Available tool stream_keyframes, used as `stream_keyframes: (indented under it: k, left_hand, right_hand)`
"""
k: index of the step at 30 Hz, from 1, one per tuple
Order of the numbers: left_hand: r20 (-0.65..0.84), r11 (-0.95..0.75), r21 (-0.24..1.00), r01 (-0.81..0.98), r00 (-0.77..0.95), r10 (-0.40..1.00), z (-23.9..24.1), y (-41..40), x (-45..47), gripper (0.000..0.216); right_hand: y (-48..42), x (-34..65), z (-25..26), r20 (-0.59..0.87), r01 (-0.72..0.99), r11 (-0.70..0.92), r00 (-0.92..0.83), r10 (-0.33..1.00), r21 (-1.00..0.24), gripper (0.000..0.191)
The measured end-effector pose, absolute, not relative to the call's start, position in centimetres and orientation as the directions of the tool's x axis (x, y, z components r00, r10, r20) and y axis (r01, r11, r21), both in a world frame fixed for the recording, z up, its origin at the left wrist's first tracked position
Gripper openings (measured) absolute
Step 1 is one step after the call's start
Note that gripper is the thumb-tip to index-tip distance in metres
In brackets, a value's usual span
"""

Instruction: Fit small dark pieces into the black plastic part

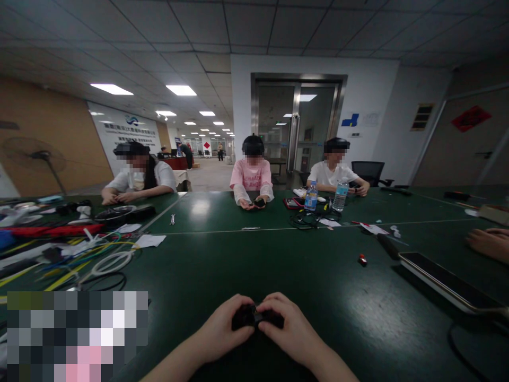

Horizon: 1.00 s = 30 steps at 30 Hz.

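Note:
Just above the near part of the green table [207, 276], a small black object [254, 314] is pinched between both of my hands. My left hand [228, 323] grips its left side, thumb below and fingers on top. On the right side, my right hand [284, 323] closes on it in the same way. Fingers cover much of the object, and its kind cannot be made out. A small red and black piece [361, 259] lies apart on the table, to the right and farther off.
Tangled cables [113, 262] and tools crowd the left. A phone-like dark slab [445, 278] lies at right, near another person's hand [489, 244]. Water bottles [311, 196] stand across the table, where several people sit. A small wrench [172, 219] lies at far left.

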State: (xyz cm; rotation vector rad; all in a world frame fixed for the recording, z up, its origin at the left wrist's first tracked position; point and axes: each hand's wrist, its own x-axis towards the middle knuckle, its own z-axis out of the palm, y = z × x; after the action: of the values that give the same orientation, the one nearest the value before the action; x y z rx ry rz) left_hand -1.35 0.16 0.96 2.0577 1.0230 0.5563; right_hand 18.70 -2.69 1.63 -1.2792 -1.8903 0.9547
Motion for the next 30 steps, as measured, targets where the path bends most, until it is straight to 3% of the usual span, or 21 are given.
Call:
stream_keyframes:
  k: [30]
  left_hand:
    - [0.055, -0.316, 0.896, 0.311, 0.629, 0.776, 1.05, 0.15, -1.44, 0.040]
  right_hand:
    - [-2.89, 18.50, 1.86, 0.143, 0.471, 0.283, -0.310, 0.940, -0.836, 0.024]
